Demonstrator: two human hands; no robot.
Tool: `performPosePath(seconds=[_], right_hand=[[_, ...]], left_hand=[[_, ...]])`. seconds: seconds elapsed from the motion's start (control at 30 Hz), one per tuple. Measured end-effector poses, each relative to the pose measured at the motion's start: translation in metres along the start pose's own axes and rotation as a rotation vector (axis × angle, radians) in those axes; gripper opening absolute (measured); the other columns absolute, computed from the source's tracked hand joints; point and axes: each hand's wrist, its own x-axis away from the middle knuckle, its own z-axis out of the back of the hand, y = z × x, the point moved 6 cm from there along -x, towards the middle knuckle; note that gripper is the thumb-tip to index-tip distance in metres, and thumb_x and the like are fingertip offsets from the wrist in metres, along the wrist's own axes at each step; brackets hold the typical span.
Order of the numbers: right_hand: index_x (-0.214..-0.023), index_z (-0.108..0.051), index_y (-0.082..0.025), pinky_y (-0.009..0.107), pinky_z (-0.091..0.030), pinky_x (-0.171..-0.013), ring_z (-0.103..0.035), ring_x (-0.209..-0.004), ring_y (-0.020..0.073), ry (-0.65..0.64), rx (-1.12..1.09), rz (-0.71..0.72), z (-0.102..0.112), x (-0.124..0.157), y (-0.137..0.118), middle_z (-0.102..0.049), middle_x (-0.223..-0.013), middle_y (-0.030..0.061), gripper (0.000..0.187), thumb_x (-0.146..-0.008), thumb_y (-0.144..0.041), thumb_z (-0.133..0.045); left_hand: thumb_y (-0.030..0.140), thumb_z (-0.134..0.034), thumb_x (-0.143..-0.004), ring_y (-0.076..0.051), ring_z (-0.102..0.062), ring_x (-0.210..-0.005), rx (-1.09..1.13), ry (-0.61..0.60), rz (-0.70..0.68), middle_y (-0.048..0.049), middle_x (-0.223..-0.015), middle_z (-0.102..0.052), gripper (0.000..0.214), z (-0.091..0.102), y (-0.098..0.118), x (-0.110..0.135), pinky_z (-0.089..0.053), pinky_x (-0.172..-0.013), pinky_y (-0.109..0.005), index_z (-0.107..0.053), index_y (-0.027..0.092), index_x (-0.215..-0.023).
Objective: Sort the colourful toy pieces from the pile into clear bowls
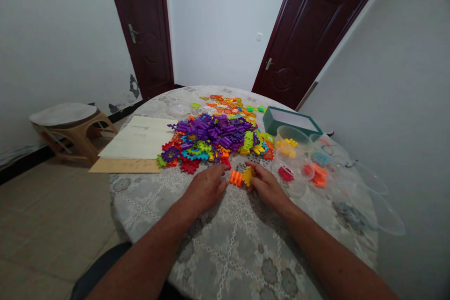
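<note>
My right hand (266, 186) pinches a yellow toothed plastic piece (247, 176) between thumb and fingers, a little above the tablecloth. Beside it, to the left, is an orange ribbed piece (236, 178) made of short tubes. My left hand (208, 185) rests left of the orange piece, thumb and index finger apart, with nothing visible between them. Its index fingertip is close to a red piece (226, 161) at the pile's near edge; I cannot tell whether they touch. Beyond both hands lies a heap of interlocking plastic pieces (218, 131), mostly purple on top.
Clear plastic tubs (295, 168) holding yellow, red and orange pieces stand at the right. A green open box (291, 122) sits behind them. Pale paper sheets (137, 138) lie at left, over a brown board (123, 166). A stool (70, 126) stands beyond the table's left edge.
</note>
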Motion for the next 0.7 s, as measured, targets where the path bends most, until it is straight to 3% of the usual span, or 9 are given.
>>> performPosePath(seconds=[0.13,0.3,0.47,0.57,0.7], right_hand=[[-0.143,-0.062,-0.02,0.03,-0.055,-0.059,-0.067,-0.065,0.0168,0.013,0.069,0.039,-0.001,0.001,-0.004,-0.075,-0.099,0.0071,0.052,-0.092,-0.025,-0.052],[-0.105,-0.075,-0.022,0.033,-0.056,-0.08,-0.07,-0.089,0.0216,0.012,0.223,0.176,-0.006,0.008,-0.032,-0.077,-0.098,0.0051,0.02,-0.094,-0.027,-0.059],[-0.107,-0.071,-0.023,0.031,-0.051,-0.077,-0.066,-0.083,0.0189,-0.022,0.314,0.333,-0.02,0.016,-0.045,-0.074,-0.094,0.003,0.016,-0.099,-0.029,-0.058],[-0.108,-0.069,-0.023,0.032,-0.052,-0.078,-0.066,-0.085,0.0196,-0.003,0.371,0.467,-0.023,0.019,-0.048,-0.073,-0.097,0.0052,0.015,-0.1,-0.026,-0.057],[-0.109,-0.067,-0.025,0.036,-0.055,-0.086,-0.067,-0.096,0.0217,0.032,0.394,0.582,-0.021,0.02,-0.052,-0.072,-0.102,0.0067,0.018,-0.1,-0.019,-0.053]], left_hand=[[0.022,-0.059,-0.094,-0.024,-0.071,-0.11,-0.007,0.004,-0.017,-0.0101,-0.128,-0.074,0.046,-0.001,0.0,0.0,-0.051,-0.101,-0.037,-0.062,0.027,-0.14],[0.026,-0.063,-0.094,-0.023,-0.072,-0.103,0.012,-0.027,-0.013,-0.0103,-0.125,-0.075,0.043,-0.003,0.002,0.0,-0.052,-0.096,-0.036,-0.064,0.026,-0.137],[0.029,-0.056,-0.098,-0.022,-0.071,-0.101,0.082,-0.114,-0.084,-0.0055,-0.109,-0.078,0.024,-0.003,0.011,0.0,-0.05,-0.089,-0.032,-0.073,0.027,-0.115],[0.031,-0.054,-0.098,-0.021,-0.071,-0.094,0.218,-0.142,-0.023,-0.0036,-0.101,-0.079,0.025,0.001,0.011,0.0,-0.051,-0.083,-0.03,-0.073,0.026,-0.113],[0.034,-0.056,-0.091,-0.022,-0.074,-0.092,0.58,-0.223,0.177,-0.0055,-0.103,-0.077,0.032,-0.001,0.005,-0.001,-0.057,-0.072,-0.029,-0.071,0.021,-0.116]])
